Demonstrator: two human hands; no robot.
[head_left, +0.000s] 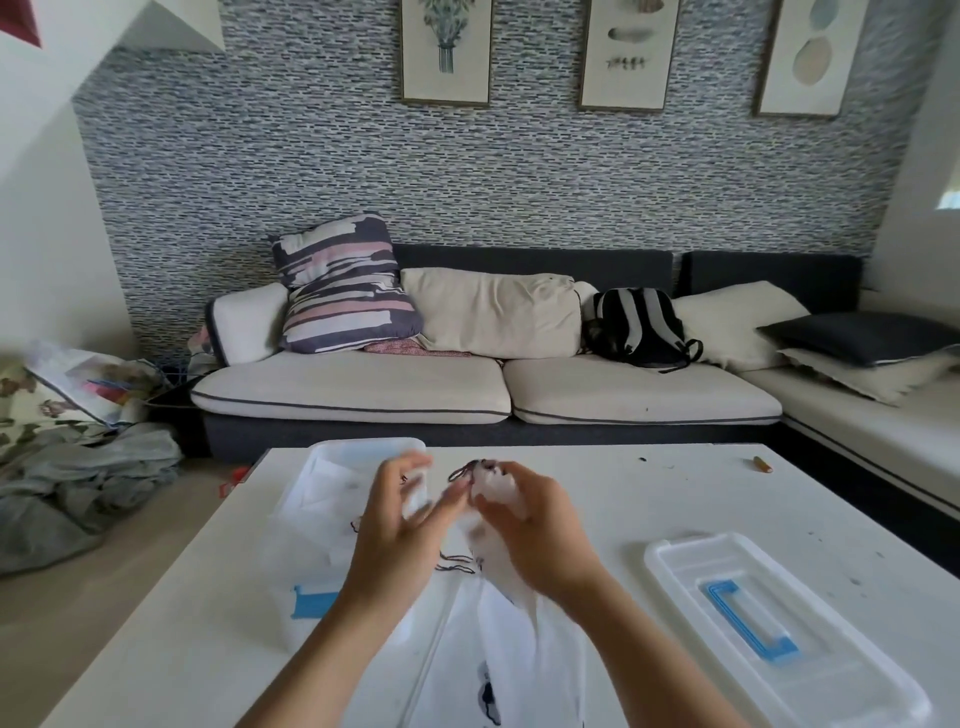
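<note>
Cloth (501, 482) bunched centre frame in right hand (540, 532), fingers curled round it, likely presenting thread (464, 471); left hand (400, 530) fingers apart, reaching.

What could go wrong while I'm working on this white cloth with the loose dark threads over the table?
1. The dark threads dangle loose from the white cloth that the right hand bunches; they may snag on fingers and pull out.
2. The cloth trails over the table beside the open clear box, which sits near the table's left edge; a hard tug might nudge the box off.
</note>
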